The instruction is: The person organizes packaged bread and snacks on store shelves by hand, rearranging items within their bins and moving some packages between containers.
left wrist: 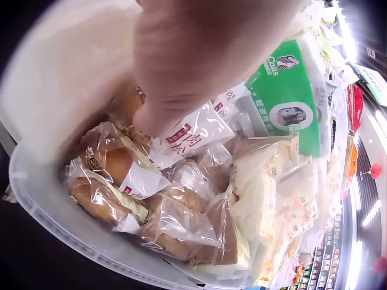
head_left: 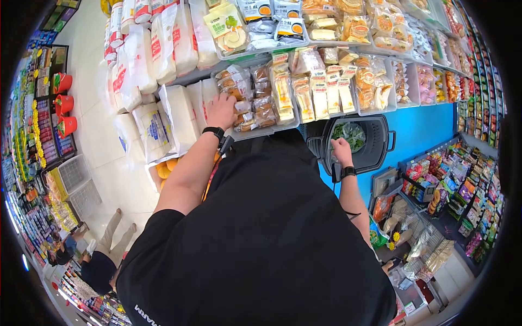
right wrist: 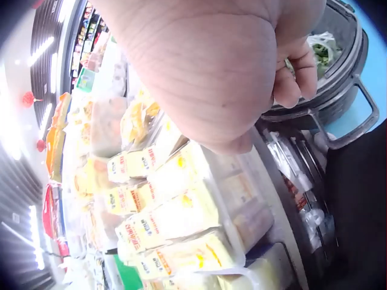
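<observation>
My left hand (head_left: 222, 112) reaches into a clear bin (left wrist: 45, 202) of bagged buns (head_left: 265, 111), its fingers spread over the packets. In the left wrist view the thumb touches a white-labelled bun packet (left wrist: 193, 130); the other fingers are hidden. On the right, my right hand (head_left: 342, 152) has its fingers curled at the near side of a dark grey shopping basket (head_left: 375, 155), gripping it. A bag of leafy greens (head_left: 350, 136) lies inside. The basket's side handle (right wrist: 361, 118) sticks out in the right wrist view.
Wrapped sandwiches (head_left: 321, 95) fill the bins to the right of the buns. Bagged loaves (head_left: 179, 111) in white wrapping stand to the left. Behind are more bread bins (head_left: 326, 35). A person (head_left: 100, 266) is in the aisle at lower left.
</observation>
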The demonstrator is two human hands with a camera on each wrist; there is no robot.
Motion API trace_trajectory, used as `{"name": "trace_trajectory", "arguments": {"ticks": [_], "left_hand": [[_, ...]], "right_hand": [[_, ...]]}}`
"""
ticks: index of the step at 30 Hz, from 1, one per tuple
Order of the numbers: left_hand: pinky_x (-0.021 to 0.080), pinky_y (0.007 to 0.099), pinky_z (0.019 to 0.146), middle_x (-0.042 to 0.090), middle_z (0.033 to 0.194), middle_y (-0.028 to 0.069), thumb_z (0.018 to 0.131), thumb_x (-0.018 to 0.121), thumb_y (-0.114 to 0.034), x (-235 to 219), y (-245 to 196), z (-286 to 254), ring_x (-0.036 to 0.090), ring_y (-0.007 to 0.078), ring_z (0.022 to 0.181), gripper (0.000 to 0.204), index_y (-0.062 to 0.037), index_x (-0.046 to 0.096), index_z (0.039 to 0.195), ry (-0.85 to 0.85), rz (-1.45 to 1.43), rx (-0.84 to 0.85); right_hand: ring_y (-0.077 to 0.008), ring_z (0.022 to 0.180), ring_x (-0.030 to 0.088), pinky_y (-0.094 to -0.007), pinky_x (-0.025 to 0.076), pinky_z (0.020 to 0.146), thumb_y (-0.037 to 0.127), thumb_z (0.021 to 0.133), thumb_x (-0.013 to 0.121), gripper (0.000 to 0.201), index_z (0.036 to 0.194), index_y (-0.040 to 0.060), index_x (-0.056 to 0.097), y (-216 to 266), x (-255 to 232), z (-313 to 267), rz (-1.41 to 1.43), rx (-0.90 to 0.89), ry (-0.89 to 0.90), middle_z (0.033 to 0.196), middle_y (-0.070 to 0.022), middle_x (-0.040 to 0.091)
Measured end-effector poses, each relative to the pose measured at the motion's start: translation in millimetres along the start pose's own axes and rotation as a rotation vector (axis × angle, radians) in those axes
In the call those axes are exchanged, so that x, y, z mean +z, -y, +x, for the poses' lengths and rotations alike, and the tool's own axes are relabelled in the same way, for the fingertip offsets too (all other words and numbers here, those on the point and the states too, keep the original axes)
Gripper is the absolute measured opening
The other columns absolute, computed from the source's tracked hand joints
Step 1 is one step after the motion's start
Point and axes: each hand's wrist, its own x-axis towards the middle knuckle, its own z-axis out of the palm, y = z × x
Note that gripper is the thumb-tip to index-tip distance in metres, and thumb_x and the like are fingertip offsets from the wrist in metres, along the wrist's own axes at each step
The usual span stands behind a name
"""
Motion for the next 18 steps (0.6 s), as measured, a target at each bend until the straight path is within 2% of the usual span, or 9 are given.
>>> {"name": "trace_trajectory", "arguments": {"ticks": [4, 6, 8, 9, 10, 12, 14, 16, 18], "left_hand": [[0.051, 0.0526, 0.104, 0.069, 0.126, 0.0063, 0.086, 0.080, -0.027, 1, 1, 6, 0.061, 0.0320, 0.127, 0.038, -0.0152, 0.071, 0.120, 0.032, -0.022, 0.010], [0.051, 0.0525, 0.104, 0.070, 0.126, 0.0055, 0.087, 0.079, -0.029, 0, 7, 13, 0.061, 0.0308, 0.128, 0.037, -0.0148, 0.071, 0.120, 0.076, -0.047, -0.002], [0.051, 0.0521, 0.105, 0.072, 0.125, 0.0058, 0.088, 0.079, -0.031, 4, 12, 22, 0.062, 0.0304, 0.128, 0.037, -0.0143, 0.072, 0.121, 0.092, -0.219, -0.012], [0.051, 0.0518, 0.106, 0.068, 0.134, 0.0076, 0.089, 0.079, -0.031, -1, 12, 24, 0.060, 0.0332, 0.129, 0.038, -0.0137, 0.073, 0.123, 0.112, -0.244, -0.006], [0.051, 0.0518, 0.106, 0.068, 0.134, 0.0076, 0.089, 0.079, -0.031, 1, 13, 24, 0.060, 0.0332, 0.129, 0.038, -0.0137, 0.073, 0.123, 0.114, -0.244, -0.008], [0.051, 0.0517, 0.107, 0.062, 0.144, 0.0110, 0.088, 0.080, -0.029, 1, 10, 24, 0.057, 0.0356, 0.131, 0.039, -0.0143, 0.072, 0.124, -0.084, -0.153, 0.065], [0.051, 0.0517, 0.108, 0.060, 0.147, 0.0126, 0.088, 0.081, -0.029, -8, 3, 21, 0.056, 0.0363, 0.132, 0.044, -0.0142, 0.070, 0.128, -0.084, -0.109, 0.046], [0.050, 0.0516, 0.108, 0.057, 0.150, 0.0141, 0.087, 0.082, -0.028, -12, -2, 21, 0.055, 0.0370, 0.132, 0.049, -0.0142, 0.068, 0.132, -0.084, -0.066, 0.033], [0.050, 0.0517, 0.107, 0.065, 0.138, 0.0127, 0.085, 0.087, -0.033, -10, -3, 23, 0.058, 0.0376, 0.128, 0.061, -0.0133, 0.065, 0.138, -0.120, -0.055, 0.006]], "right_hand": [[-0.0144, 0.057, 0.058, -0.0335, 0.047, 0.053, 0.026, 0.099, 0.077, 0.032, 0.082, 0.0058, 0.060, 14, -10, 12, 0.040, -0.044, 0.009, 0.069, -0.0029, 0.060], [-0.0121, 0.055, 0.054, -0.0328, 0.048, 0.052, 0.028, 0.102, 0.075, 0.035, 0.081, 0.0087, 0.055, 15, -12, 14, 0.031, -0.022, 0.014, 0.068, 0.0009, 0.053], [-0.0130, 0.054, 0.056, -0.0331, 0.047, 0.051, 0.028, 0.102, 0.076, 0.036, 0.081, 0.0090, 0.054, -15, -10, 26, 0.051, -0.021, 0.027, 0.067, 0.0000, 0.054], [-0.0137, 0.053, 0.056, -0.0329, 0.047, 0.051, 0.028, 0.102, 0.076, 0.036, 0.081, 0.0090, 0.054, -27, -9, 28, 0.008, -0.025, 0.022, 0.066, -0.0005, 0.054], [-0.0144, 0.052, 0.057, -0.0327, 0.047, 0.051, 0.028, 0.102, 0.075, 0.036, 0.081, 0.0090, 0.054, -32, -9, 24, -0.037, -0.029, 0.014, 0.065, -0.0009, 0.054], [-0.0161, 0.049, 0.057, -0.0331, 0.046, 0.048, 0.028, 0.103, 0.074, 0.034, 0.083, 0.0092, 0.054, -46, -7, 16, -0.045, 0.005, 0.013, 0.062, -0.0020, 0.054], [-0.0156, 0.055, 0.060, -0.0348, 0.049, 0.051, 0.030, 0.099, 0.077, 0.036, 0.080, 0.0065, 0.057, -59, -5, 12, 0.026, 0.192, 0.039, 0.067, -0.0028, 0.058], [-0.0167, 0.052, 0.061, -0.0352, 0.049, 0.049, 0.030, 0.100, 0.077, 0.036, 0.081, 0.0068, 0.057, -67, -4, 6, 0.032, 0.196, 0.029, 0.067, -0.0038, 0.059], [-0.0178, 0.053, 0.062, -0.0360, 0.050, 0.051, 0.031, 0.099, 0.076, 0.035, 0.083, 0.0058, 0.059, -72, -4, 1, 0.034, 0.226, 0.038, 0.068, -0.0056, 0.061]]}}
